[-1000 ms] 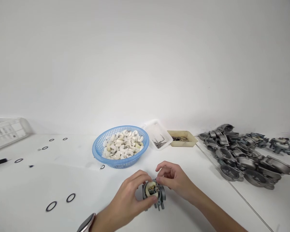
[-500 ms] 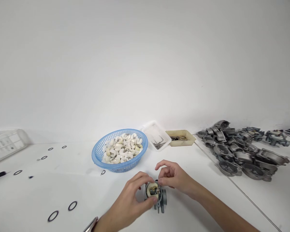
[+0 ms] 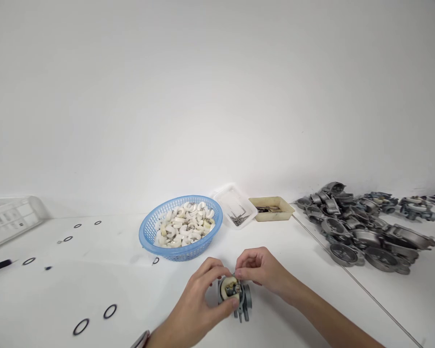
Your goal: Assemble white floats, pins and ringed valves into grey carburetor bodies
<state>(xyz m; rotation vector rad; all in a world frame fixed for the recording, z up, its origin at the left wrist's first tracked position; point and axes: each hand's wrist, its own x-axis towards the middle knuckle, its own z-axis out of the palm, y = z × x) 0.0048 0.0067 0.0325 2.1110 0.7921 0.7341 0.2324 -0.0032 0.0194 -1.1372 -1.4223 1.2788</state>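
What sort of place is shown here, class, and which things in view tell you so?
Probably a small-parts assembly bench in a workshop or factory. A pile of grey metal castings lies on the white table, a blue basket holds white curved parts, and both hands work on one metal part.

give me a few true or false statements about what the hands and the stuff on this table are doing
1. Both hands, left hand and right hand, touch the small grey metal carburettor body. True.
2. The round blue plastic basket holds black rings. False: it holds white curved pieces.
3. The pile of grey metal castings lies to the person's right. True.
4. The black rubber rings are stacked in the beige tray. False: they lie loose on the white table.
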